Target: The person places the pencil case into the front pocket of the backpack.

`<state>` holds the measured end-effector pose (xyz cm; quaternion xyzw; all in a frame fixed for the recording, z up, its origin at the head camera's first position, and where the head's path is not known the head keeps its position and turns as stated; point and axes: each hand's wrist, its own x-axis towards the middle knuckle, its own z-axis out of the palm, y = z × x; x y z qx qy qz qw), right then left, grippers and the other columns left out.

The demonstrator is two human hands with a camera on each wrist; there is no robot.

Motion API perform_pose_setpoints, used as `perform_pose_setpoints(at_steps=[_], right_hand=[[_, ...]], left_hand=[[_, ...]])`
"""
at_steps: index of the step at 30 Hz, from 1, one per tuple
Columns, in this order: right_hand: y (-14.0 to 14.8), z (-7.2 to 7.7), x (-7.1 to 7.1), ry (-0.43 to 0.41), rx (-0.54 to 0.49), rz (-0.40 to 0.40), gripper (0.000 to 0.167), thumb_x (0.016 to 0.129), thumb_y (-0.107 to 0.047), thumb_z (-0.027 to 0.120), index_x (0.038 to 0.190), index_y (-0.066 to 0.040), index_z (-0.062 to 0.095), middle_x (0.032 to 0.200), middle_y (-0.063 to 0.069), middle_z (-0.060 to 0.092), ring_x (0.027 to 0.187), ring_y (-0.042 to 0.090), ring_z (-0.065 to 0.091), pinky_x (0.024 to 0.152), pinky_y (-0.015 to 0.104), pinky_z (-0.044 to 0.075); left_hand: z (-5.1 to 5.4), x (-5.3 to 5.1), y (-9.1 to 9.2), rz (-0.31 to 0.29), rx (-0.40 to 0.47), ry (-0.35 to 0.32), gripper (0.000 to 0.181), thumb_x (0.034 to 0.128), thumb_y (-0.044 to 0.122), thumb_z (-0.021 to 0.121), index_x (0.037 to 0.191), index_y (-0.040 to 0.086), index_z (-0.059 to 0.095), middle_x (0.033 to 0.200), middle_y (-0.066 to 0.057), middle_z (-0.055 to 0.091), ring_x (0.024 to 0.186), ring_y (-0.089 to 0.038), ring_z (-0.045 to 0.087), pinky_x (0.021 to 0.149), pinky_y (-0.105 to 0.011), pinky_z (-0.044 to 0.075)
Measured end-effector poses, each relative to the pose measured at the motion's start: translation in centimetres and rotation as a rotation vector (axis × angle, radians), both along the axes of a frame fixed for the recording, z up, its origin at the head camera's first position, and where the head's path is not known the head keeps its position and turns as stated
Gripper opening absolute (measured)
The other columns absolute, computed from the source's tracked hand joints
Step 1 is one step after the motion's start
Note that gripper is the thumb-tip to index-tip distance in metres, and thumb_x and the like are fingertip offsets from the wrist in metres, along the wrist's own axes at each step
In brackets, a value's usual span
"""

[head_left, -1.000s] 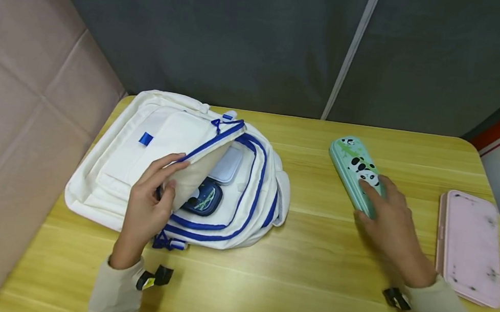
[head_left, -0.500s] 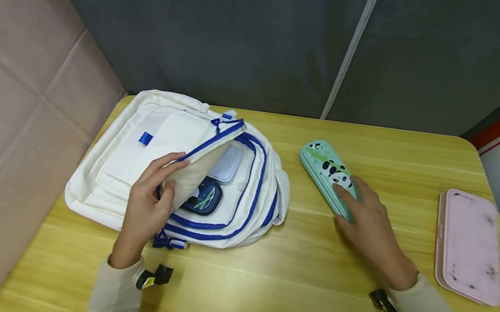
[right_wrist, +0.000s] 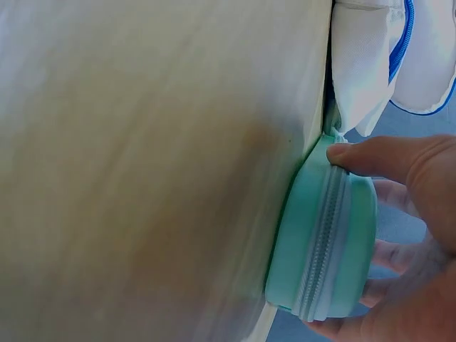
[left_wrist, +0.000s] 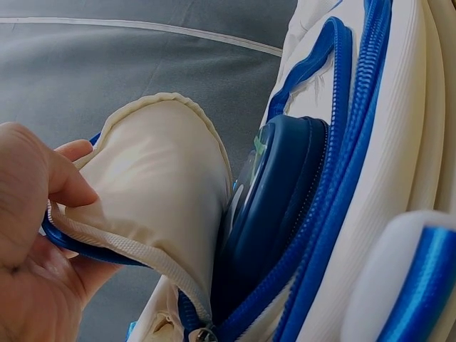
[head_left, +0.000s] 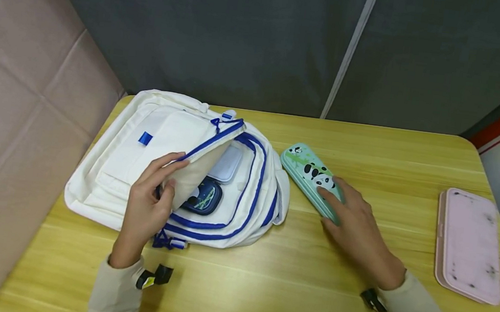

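A white backpack (head_left: 133, 163) with blue zips lies on the table, its front pocket unzipped. My left hand (head_left: 149, 206) pinches the pocket's flap (left_wrist: 157, 185) between thumb and fingers and holds it folded back. Inside the pocket sit a dark blue zipped case (head_left: 205, 197) and a pale, flat box (head_left: 227, 164). Close to the backpack's right side, my right hand (head_left: 355, 227) grips a mint-green pencil case (head_left: 306, 170) with pandas on its lid. Its thumb presses near the zip in the right wrist view, with the fingers around the other side.
A pink flat case (head_left: 473, 246) with dark marks lies at the table's right. Behind the wooden table (head_left: 262, 291) stands a dark grey partition (head_left: 245, 37), and a pinkish padded wall (head_left: 15, 98) rises on the left.
My right hand has moved the green pencil case leftward over the table, up close to the backpack. The left hand keeps its hold on the flap, unmoved.
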<state>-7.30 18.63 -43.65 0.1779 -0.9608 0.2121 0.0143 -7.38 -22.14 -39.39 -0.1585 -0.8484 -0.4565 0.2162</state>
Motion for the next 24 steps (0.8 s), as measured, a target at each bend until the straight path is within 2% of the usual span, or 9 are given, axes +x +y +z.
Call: perform_pose_setpoints(at_steps=[13,20,24], right_hand=[[0.22,0.14,-0.03,-0.029,0.029,-0.011,0.066,0.090,-0.011,0.080,0.151,-0.013,0.056,0.165,0.026,0.032,0.147,0.051,0.035,0.109,0.074,0.037],[0.44,0.13,0.00,-0.060,0.004,-0.007,0.069,0.090,-0.009,0.081,0.153,-0.014,0.053,0.167,0.024,0.029,0.149,0.050,0.032,0.113,0.072,0.036],[0.48,0.00,0.06,-0.052,-0.014,-0.004,0.068,0.090,-0.007,0.079,0.153,-0.014,0.053,0.167,0.024,0.029,0.149,0.050,0.032,0.111,0.075,0.036]], left_hand=[[-0.05,-0.04,0.02,0.001,-0.003,0.008,0.053,0.0913,-0.023,0.049,0.131,0.005,0.073,0.143,-0.008,0.064,0.050,0.000,0.026,0.043,-0.015,0.024],[-0.06,-0.06,0.03,-0.001,0.002,0.005,0.054,0.0915,-0.023,0.049,0.131,0.005,0.073,0.143,-0.008,0.064,0.050,0.000,0.026,0.043,-0.016,0.024],[-0.11,-0.10,-0.04,-0.005,0.005,0.001,0.054,0.0918,-0.022,0.049,0.131,0.005,0.073,0.144,-0.007,0.064,0.050,0.000,0.027,0.043,-0.016,0.024]])
